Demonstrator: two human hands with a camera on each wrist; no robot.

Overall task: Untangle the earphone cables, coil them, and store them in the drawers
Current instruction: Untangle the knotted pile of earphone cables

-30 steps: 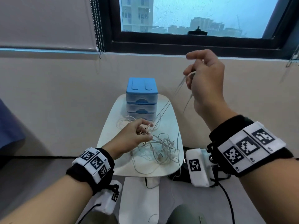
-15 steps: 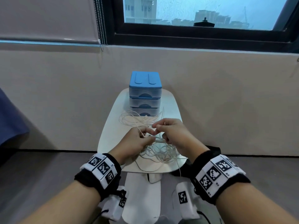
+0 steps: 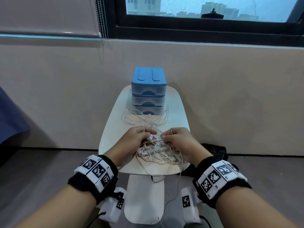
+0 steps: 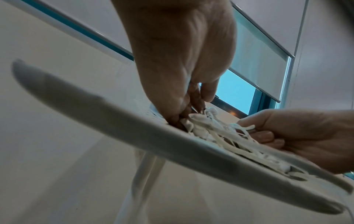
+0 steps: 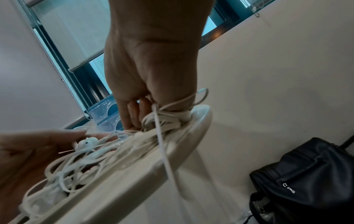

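A tangle of white earphone cables [image 3: 158, 153] lies on the near half of the small white table [image 3: 113, 122], with loose loops [image 3: 131, 117] reaching back to the drawers. My left hand [image 3: 131, 142] pinches a cable strand beside an earbud [image 3: 150, 137]. My right hand [image 3: 179, 142] pinches another strand just to the right. In the left wrist view the left hand's fingers [image 4: 193, 104] curl into the cables [image 4: 216, 131]. The right wrist view has the right fingers [image 5: 134, 116] curled on the bundle [image 5: 122, 145]. The blue three-drawer unit [image 3: 148, 91] stands at the back, all drawers closed.
A wall with a window rises right behind the table. A black bag [image 3: 213, 150] sits on the floor at the right, also in the right wrist view as a black bag [image 5: 306, 174]. One cable [image 3: 178, 185] hangs over the table's front edge.
My right hand came down from high in the air with a stretched cable to the tangle on the table. It and the left hand now pinch strands a little apart.
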